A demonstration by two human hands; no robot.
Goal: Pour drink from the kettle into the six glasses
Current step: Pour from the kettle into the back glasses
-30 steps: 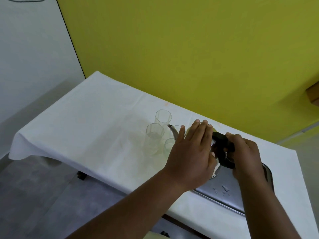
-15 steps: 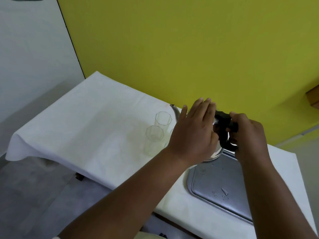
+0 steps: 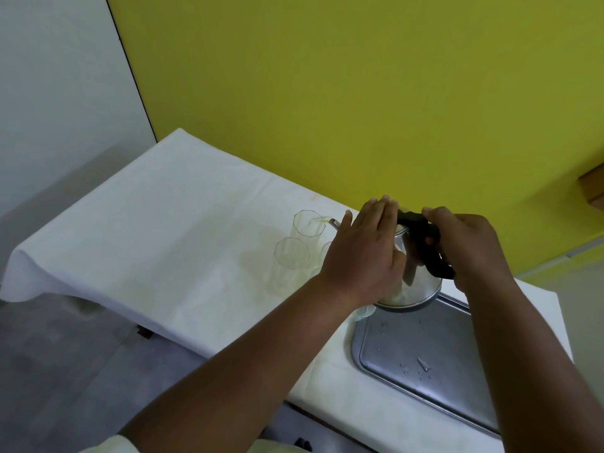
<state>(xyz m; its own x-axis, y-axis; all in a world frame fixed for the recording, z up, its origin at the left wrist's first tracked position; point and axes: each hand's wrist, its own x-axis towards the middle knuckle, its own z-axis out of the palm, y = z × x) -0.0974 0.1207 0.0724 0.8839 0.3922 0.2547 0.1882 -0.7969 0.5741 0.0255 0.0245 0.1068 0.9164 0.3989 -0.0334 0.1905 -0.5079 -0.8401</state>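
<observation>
A steel kettle [image 3: 420, 282] with a black handle hangs tilted to the left, above the tray's far edge. My right hand [image 3: 464, 243] grips that handle. My left hand [image 3: 362, 256] lies flat on the kettle's lid and side, fingers extended. The spout [image 3: 334, 223] reaches over the rim of the far clear glass [image 3: 307, 223], and a thin pale-yellow stream runs into it. A second clear glass [image 3: 291, 256] stands nearer me. Other glasses are mostly hidden behind my left hand; one rim [image 3: 325, 248] shows.
A steel tray [image 3: 425, 364] with water drops lies at the right on the white tablecloth [image 3: 163, 240]. A yellow wall rises just behind the table. The table's front edge drops off toward a grey floor at the left.
The kettle went up off the tray, moved left and tipped over. Its spout now sits over the far glass and liquid flows out. Both hands stayed on the kettle.
</observation>
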